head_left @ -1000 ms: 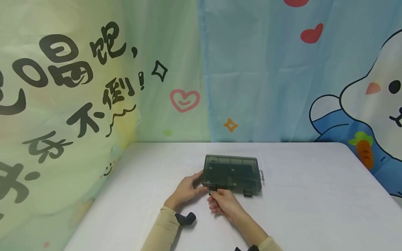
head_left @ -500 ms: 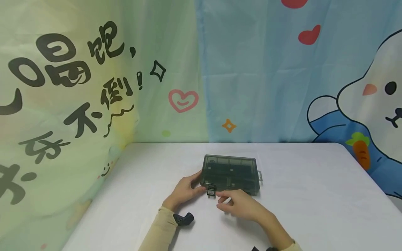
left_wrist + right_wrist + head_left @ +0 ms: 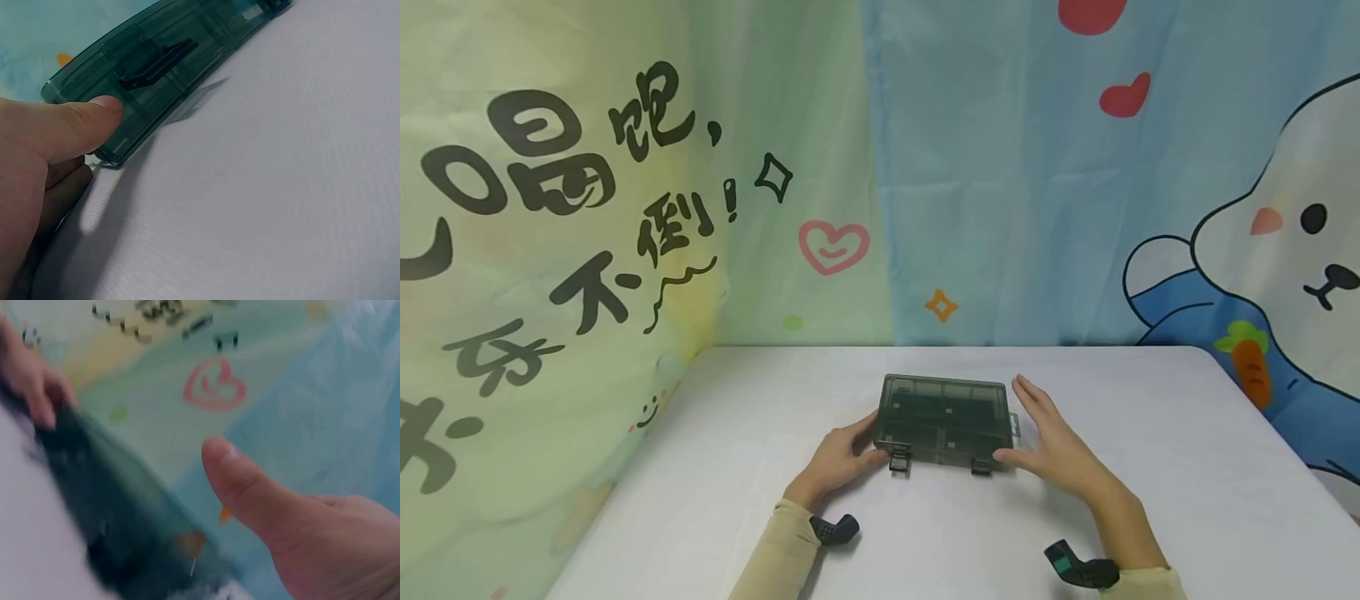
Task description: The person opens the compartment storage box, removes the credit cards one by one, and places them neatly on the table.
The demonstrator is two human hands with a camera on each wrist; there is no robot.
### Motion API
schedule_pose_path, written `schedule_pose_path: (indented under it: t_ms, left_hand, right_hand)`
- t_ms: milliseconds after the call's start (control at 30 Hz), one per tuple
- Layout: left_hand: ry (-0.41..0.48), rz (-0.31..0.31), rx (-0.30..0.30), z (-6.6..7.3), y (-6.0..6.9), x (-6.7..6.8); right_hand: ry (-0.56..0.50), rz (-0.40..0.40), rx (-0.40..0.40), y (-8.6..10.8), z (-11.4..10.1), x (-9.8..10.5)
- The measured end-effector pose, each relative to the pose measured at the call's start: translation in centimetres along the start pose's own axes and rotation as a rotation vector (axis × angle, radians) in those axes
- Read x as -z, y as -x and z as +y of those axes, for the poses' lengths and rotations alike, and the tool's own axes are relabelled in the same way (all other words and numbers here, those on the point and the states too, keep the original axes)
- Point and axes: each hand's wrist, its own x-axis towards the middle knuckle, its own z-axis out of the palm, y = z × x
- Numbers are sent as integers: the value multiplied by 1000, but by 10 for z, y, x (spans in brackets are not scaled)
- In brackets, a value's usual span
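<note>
A dark green, see-through plastic storage box [image 3: 943, 417] lies on the table with its lid down. Its left latch [image 3: 899, 461] sticks out from the front edge; the right latch [image 3: 981, 467] is at the other end of that edge. My left hand [image 3: 837, 462] grips the box's left front corner. In the left wrist view, the thumb [image 3: 94, 125] presses the front wall beside the latch [image 3: 156, 64]. Spread beside the right end is my right hand [image 3: 1060, 446], fingers straight and thumb near the front right corner. Whether that thumb touches the box, I cannot tell.
A white cloth covers the table [image 3: 760, 383]. Behind it hangs a printed curtain [image 3: 970, 183] in green and blue. A small loop handle [image 3: 1015, 425] juts from the box's right end. Each wrist wears a dark camera, such as the left one [image 3: 835, 530].
The right hand has left the left latch, which now sticks out, and moved right to the box's right end, its fingers opening out. The left hand has stayed on the corner.
</note>
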Motion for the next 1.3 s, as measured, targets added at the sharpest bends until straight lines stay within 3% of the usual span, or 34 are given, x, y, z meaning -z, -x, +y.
schedule_pose_path:
  t_ms: [167,300,567,1300]
  left_hand:
    - [-5,1,-1,-2,1,0]
    - [-16,9,-18,-2,0,0]
    - [-27,23,-51,-1,-1,2]
    - [-25,20,-49,1,2,2]
  right_hand:
    - [-47,-1,24,0,35,-20]
    - [-76,-29,-20,-1,47,-33]
    - [-50,-10,-84,-2,48,-41]
    - [-35,8,-83,-3,45,-41]
